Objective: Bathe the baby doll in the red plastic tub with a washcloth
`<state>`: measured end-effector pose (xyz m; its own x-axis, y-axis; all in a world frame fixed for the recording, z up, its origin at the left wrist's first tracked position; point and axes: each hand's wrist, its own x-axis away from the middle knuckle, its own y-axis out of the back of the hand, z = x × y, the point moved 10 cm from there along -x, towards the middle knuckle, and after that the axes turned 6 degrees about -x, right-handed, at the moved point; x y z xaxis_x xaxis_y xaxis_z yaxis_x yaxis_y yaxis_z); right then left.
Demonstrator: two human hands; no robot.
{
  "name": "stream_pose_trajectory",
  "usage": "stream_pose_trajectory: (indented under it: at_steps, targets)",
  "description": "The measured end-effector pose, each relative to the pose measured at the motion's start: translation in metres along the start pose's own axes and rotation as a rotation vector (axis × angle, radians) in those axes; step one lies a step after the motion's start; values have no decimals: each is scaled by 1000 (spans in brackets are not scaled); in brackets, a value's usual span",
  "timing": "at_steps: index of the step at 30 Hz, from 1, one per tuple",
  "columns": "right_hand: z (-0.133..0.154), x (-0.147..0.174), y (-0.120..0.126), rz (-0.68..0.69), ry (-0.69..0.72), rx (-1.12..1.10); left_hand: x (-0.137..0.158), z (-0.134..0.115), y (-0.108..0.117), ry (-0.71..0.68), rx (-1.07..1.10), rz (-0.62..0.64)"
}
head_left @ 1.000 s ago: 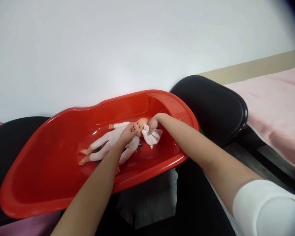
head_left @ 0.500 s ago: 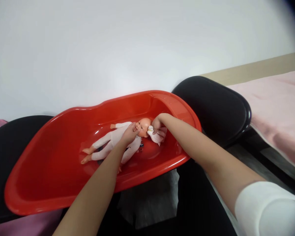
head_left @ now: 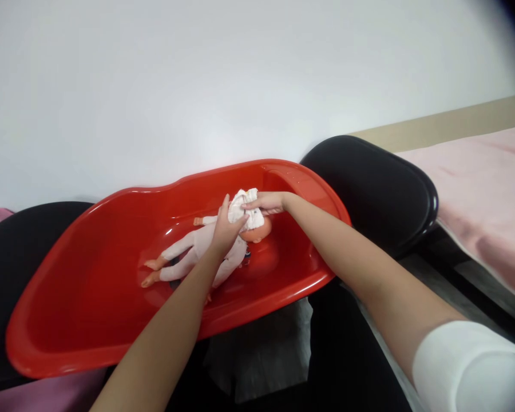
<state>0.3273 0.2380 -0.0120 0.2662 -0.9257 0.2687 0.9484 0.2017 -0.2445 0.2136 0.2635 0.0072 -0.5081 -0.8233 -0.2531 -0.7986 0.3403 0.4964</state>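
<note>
A baby doll in white clothing lies on its back in a red baby bathtub, its feet toward the left and its bald head toward the right. Over the doll's face is a crumpled white cloth, held between my two hands. My left hand grips the cloth's near-left side, thumb across it, beside the doll's neck and chest. From the right, my right hand pinches the cloth between thumb and fingers. The doll's face is hidden by the cloth.
Black chair seats support or flank the tub on either side. A pink sheet covers a surface at the right. Behind the tub rises a white wall. Small dark objects lie near the doll's shoulder.
My right hand has brought the white cloth from beside the top of the doll's head leftward onto its face. My left hand has gone from the doll's chin to the cloth.
</note>
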Motion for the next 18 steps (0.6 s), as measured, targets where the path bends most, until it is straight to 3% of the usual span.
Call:
stream_pose_trajectory:
  at_steps: [3,6,9,12,14,18]
  targets:
    - [-4,0,-12,113,-29,25,-3,2,2,-16,-97,-17]
    - [0,-2,-11,136,10,116,-6,20,25,68,-114,-185]
    - [16,-4,13,-30,143,399,-4,39,57,154,-123,-427]
    - [11,-6,33,-166,78,757,1,54,77,258,-190,-550]
    - [-5,-8,35,-113,-21,907,1,60,72,310,-234,-479]
    - [-31,-12,33,2,-133,1046,-3,60,30,298,-292,-151]
